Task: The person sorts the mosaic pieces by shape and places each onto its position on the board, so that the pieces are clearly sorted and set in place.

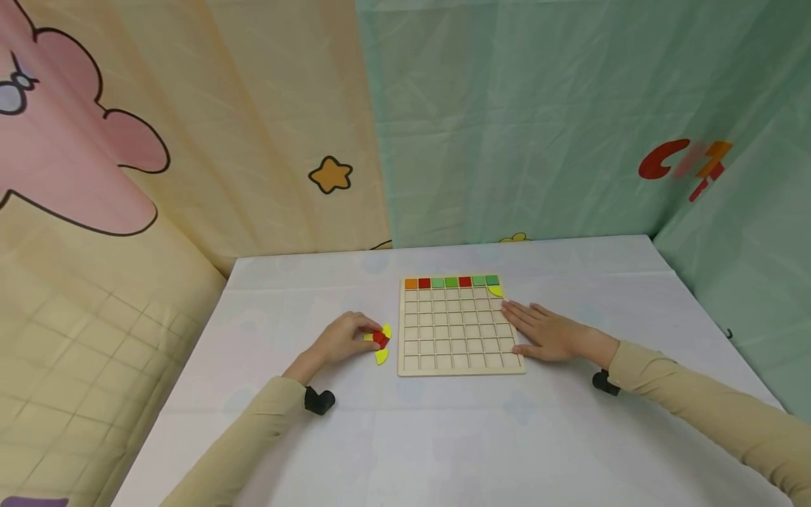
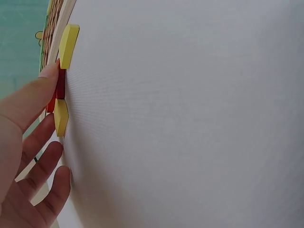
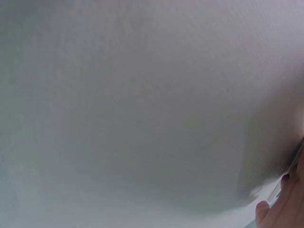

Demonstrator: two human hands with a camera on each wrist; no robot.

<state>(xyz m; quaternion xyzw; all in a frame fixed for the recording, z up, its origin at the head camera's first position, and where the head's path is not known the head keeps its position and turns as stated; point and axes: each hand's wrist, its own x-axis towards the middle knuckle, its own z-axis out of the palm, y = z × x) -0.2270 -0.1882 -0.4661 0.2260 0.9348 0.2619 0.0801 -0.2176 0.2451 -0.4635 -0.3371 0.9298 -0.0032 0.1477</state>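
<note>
Left of the wooden grid board point(image 1: 462, 331), my left hand point(image 1: 345, 338) pinches a red piece point(image 1: 381, 339) between thumb and fingers, low over the table. Yellow pieces point(image 1: 381, 357) lie around the red one; the left wrist view shows a yellow piece point(image 2: 70, 46) beyond the thumb and another point(image 2: 61, 117) by the fingertips. With fingers stretched out, my right hand point(image 1: 551, 333) rests at the board's right edge. Coloured squares point(image 1: 451, 282) fill the board's top row, and a yellow curved piece point(image 1: 495, 290) sits below them at the right end.
A white cloth covers the table point(image 1: 431, 436). Printed curtains point(image 1: 507, 127) stand behind it and on both sides. A black wrist mount point(image 1: 319, 401) sits below the left sleeve, and another point(image 1: 605, 382) below the right sleeve.
</note>
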